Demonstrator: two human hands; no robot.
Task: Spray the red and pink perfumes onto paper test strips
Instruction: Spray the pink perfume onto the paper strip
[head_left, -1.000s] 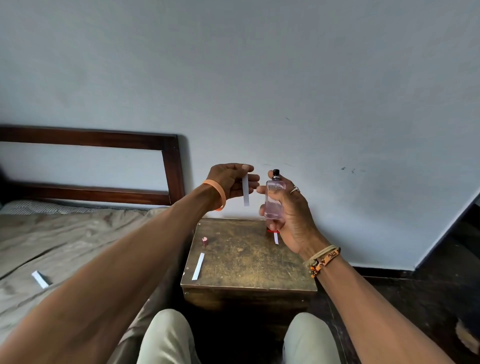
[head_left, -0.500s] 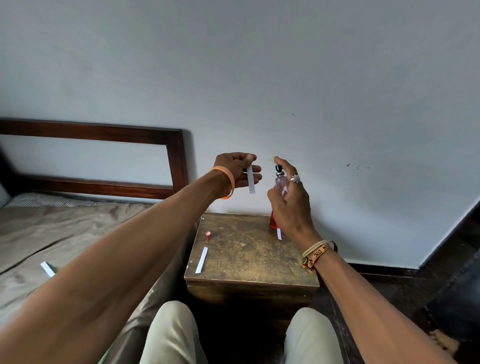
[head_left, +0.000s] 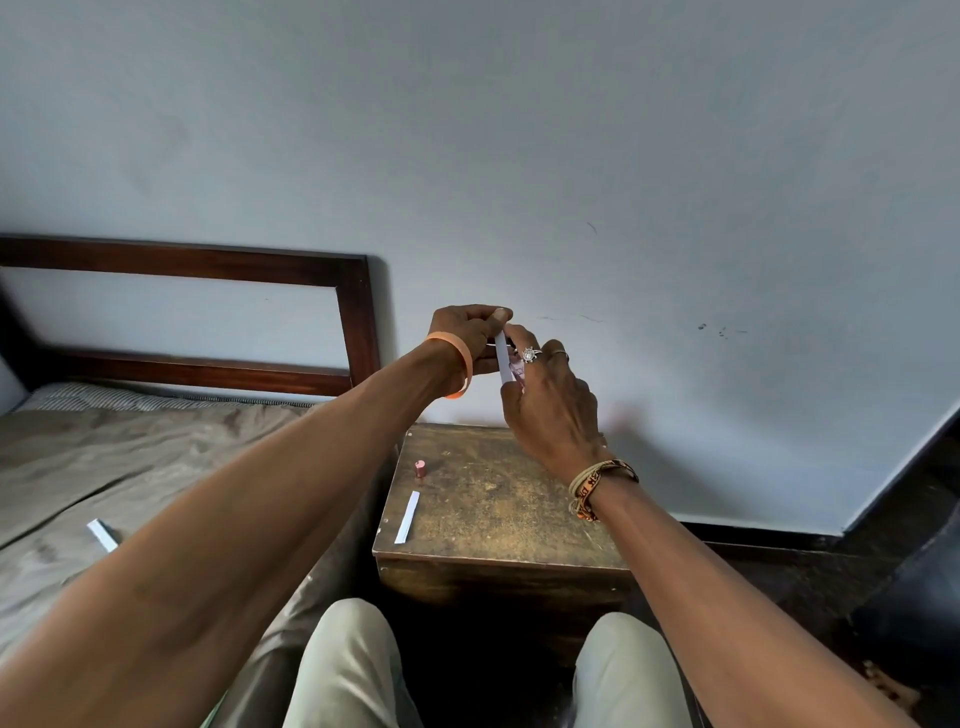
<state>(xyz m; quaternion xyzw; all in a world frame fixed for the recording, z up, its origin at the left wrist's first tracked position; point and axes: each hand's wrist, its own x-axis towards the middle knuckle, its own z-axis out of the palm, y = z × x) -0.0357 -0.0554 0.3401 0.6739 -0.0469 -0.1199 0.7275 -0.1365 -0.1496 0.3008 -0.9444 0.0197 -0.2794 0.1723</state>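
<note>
Left hand (head_left: 470, 338) pinching paper strip (head_left: 502, 359) upright — right hand (head_left: 550, 410) gripping pink perfume bottle (head_left: 518, 372) touching it, above wooden stand (head_left: 498, 514).

Almost no readable text is showing anywhere. The woven wristband (head_left: 597, 486) on the right wrist is carrying dark letters on an orange ground, but they are sitting at an angle and coming out too small and blurred to spell. The pink perfume bottle (head_left: 518, 372), the paper strips and the wooden surface (head_left: 493, 499) are showing no legible label, brand or number.
</note>
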